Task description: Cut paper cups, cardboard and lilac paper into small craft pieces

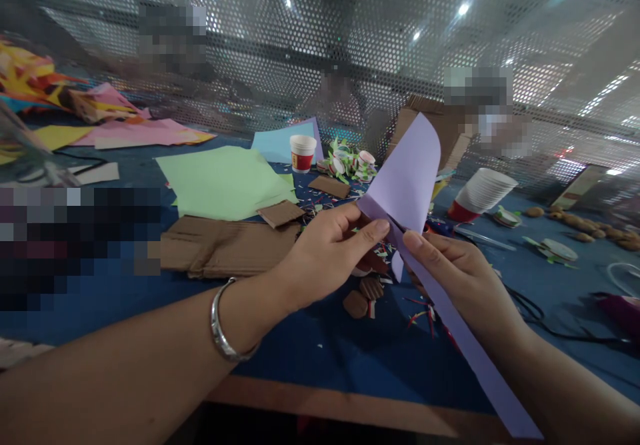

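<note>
Pinching a curved sheet of lilac paper (413,178) between thumb and fingers of the bare left hand (325,252), with a silver metal bangle (219,328) round the wrist. Pinching a long, narrow lilac paper strip (480,355) under the thumb of the bare right hand (457,272), with fingers curled and partly hidden behind. Holding both above the blue tabletop (320,368), to the right of and nearer than the single white paper cup with a red band (303,154). Cannot identify the thin dark edge between the thumbs. Can see a pale green paper sheet (220,182) left of and nearer than the cup, flat brown corrugated cardboard (245,248) nearer still, and a light blue paper sheet (273,142) just behind it. Can also see, just right of the cup, small white round pieces with green strips (345,162), and, well to its right, a tilted stack of white paper cups (485,188).
</note>
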The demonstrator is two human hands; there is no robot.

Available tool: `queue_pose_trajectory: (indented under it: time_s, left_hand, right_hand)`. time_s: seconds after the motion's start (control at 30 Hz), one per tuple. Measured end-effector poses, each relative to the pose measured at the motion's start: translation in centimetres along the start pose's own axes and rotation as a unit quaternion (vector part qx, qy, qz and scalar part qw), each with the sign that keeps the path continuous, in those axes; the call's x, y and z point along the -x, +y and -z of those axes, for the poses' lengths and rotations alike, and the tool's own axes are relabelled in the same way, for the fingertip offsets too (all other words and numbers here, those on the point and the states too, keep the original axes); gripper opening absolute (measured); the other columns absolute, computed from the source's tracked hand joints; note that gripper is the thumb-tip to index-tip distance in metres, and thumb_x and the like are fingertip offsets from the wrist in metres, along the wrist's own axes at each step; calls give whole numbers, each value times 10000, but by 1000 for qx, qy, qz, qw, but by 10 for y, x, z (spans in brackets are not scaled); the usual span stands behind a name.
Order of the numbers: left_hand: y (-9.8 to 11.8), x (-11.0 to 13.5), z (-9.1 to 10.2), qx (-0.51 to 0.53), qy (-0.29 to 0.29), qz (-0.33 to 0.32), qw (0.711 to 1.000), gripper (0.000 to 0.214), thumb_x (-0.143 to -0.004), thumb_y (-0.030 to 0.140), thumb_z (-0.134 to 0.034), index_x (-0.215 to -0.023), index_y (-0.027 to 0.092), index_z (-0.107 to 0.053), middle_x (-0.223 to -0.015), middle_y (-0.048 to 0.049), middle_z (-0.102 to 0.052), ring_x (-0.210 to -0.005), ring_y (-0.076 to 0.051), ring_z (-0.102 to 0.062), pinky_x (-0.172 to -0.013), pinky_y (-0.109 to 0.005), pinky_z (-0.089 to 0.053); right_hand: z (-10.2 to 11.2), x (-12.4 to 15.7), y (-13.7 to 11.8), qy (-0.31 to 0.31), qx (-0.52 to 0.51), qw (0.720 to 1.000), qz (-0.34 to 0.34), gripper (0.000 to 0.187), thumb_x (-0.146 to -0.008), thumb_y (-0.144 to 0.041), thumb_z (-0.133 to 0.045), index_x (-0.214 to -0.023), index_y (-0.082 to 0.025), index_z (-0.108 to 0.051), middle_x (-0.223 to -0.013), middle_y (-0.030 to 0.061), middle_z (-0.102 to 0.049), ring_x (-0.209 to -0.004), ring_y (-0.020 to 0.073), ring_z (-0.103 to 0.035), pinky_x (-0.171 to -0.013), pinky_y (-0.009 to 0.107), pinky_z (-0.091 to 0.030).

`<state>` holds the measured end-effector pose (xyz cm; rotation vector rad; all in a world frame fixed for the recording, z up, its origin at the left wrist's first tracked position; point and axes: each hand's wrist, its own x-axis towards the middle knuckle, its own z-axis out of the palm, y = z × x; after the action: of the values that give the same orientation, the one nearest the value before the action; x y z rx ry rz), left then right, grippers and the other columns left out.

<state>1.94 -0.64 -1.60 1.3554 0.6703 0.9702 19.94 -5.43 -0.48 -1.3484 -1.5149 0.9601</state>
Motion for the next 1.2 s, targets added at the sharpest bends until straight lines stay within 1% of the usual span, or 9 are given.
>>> queue_pose_trajectory:
  time_s: [0.07,0.2,0.37,0.5,0.67,0.8,0.9,1.03,1.2]
  left_hand:
    - [1,0,1,0,12,-10,1000,227,-930,381,-643,-1003,167,-658,-813,1,-703,-617,-108,-697,-582,-209,-571]
    - [4,0,2,0,13,-34,999,182,-951,341,-612,-973,165,-652,-768,11,-688,-602,-112,-702,-570,-203,-565]
    - [4,-1,0,3,-4,8,1000,172,-965,327,-589,-948,164,-642,-747,12,-694,-581,-86,-679,-561,-179,-539]
    - [4,1,-2,27,-2,33,999,170,-965,312,-589,-912,157,-633,-732,13,-688,-582,-76,-669,-583,-178,-532]
    - [4,2,-4,76,-10,36,996,186,-977,302,-553,-894,156,-632,-704,14,-665,-574,-84,-667,-580,-187,-532]
    - [3,1,-3,82,-30,38,995,186,-975,294,-542,-873,158,-618,-685,7,-658,-568,-97,-664,-573,-195,-521]
    - [3,-1,0,66,-37,49,996,178,-972,293,-544,-882,155,-613,-680,-3,-660,-564,-94,-647,-581,-197,-514]
    - [3,-1,0,58,-41,51,996,180,-977,301,-536,-890,159,-604,-681,0,-656,-575,-92,-644,-591,-198,-510]
    - [2,0,-1,57,-47,54,996,179,-981,283,-525,-867,162,-591,-666,10,-648,-568,-89,-639,-589,-195,-501]
  right_hand:
    - [0,0,0,2,-5,1000,-5,495,-894,-583,-631,-608,-186,-553,-499,-49,-435,-443,75,-326,-408,237,-254]
    - [0,0,1,-9,-5,1000,-8,489,-897,-582,-632,-624,-182,-565,-512,-51,-449,-453,72,-339,-414,228,-258]
    - [0,0,3,-10,-8,1000,-13,469,-887,-595,-635,-671,-179,-610,-524,-51,-476,-456,72,-348,-415,224,-249]
    - [1,-1,3,-3,11,1000,8,486,-887,-577,-643,-615,-177,-590,-520,-49,-463,-468,75,-347,-421,228,-258]
    - [2,-2,3,-12,12,1000,-4,416,-910,-552,-627,-733,-177,-665,-564,-35,-540,-483,88,-413,-444,230,-314]
    - [2,-3,3,-20,5,1000,-9,429,-906,-559,-629,-689,-189,-633,-508,-41,-507,-452,99,-441,-424,233,-323]
    - [3,-3,2,-37,-13,999,-19,415,-893,-569,-642,-751,-183,-694,-539,-23,-581,-471,110,-513,-429,225,-367]
    - [3,-3,0,-37,-16,999,-19,408,-875,-571,-667,-834,-177,-766,-645,15,-695,-562,139,-613,-502,228,-453]
    - [3,-2,3,-21,-11,999,-22,394,-872,-559,-681,-858,-177,-780,-674,16,-722,-568,131,-617,-508,214,-458]
